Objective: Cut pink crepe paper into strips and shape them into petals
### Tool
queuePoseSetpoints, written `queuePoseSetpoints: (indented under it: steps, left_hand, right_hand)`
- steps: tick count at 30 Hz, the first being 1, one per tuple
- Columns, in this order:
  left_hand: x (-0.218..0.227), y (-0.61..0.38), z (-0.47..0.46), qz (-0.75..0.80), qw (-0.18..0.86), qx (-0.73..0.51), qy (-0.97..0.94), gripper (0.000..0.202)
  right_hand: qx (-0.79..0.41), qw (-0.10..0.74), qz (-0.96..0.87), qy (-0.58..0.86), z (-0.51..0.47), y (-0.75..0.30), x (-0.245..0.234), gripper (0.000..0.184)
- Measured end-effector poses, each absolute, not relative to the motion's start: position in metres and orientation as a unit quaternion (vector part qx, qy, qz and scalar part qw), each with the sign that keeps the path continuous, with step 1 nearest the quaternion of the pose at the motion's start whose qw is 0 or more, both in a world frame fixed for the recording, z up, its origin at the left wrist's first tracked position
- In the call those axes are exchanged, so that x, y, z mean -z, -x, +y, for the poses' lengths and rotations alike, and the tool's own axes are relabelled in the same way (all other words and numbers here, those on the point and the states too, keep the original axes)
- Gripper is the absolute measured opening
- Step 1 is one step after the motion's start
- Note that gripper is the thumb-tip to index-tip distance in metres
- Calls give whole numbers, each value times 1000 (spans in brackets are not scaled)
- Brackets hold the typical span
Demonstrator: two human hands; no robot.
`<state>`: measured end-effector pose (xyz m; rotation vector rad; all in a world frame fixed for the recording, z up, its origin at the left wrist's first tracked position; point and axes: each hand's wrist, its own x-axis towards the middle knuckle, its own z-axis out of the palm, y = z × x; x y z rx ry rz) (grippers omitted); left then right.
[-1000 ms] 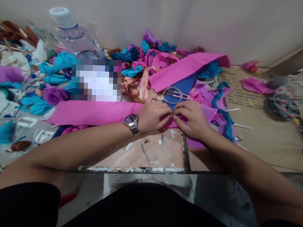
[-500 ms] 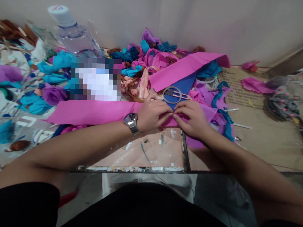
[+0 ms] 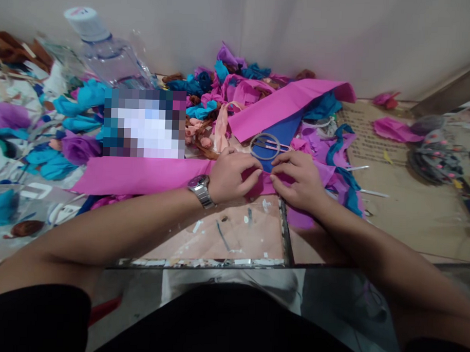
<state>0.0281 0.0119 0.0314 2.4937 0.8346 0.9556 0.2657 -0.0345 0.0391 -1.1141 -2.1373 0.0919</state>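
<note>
A long pink strip of crepe paper lies across the table's near side, running under my hands. My left hand, with a metal watch on its wrist, bends thumb and forefinger together at the strip's right part. Just beside it, my right hand pinches the same part between thumb and fingertips; a small gap separates the two hands. Beyond the fingertips, a grey ring and a thin, pale pink looped piece rest on a blue sheet. The paper inside the fingers is mostly hidden.
A wider pink sheet lies beyond my hands, among crumpled blue, purple and brown pieces. At the left stands a clear bottle with a white cap. Cardboard covers the right side, with a dark, pink-dotted bundle on it.
My fingertips have moved slightly apart, the left ones shifting left along the pink strip. The whole view has shifted a little.
</note>
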Motion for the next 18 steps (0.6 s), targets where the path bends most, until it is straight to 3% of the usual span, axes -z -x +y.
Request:
queuePoseSetpoints:
  steps: [6,11,14,18]
  left_hand:
    - [-33,-26,19,314,178,-347,-866,18]
    - [-31,-27,19,322,178,-348,-862,19]
    - [-29,-28,17,319,177,-339,-867,19]
    - [-29,-28,16,298,187,-337,-873,20]
  right_hand:
    - [-31,363,-821,440,-34,-266,-39,7]
    - [-9,306,-837,454,-35,-267,-39,6]
    - [32,269,-847,457,-37,-268,-41,14]
    - [42,263,-848,459,-39,-266,-44,15]
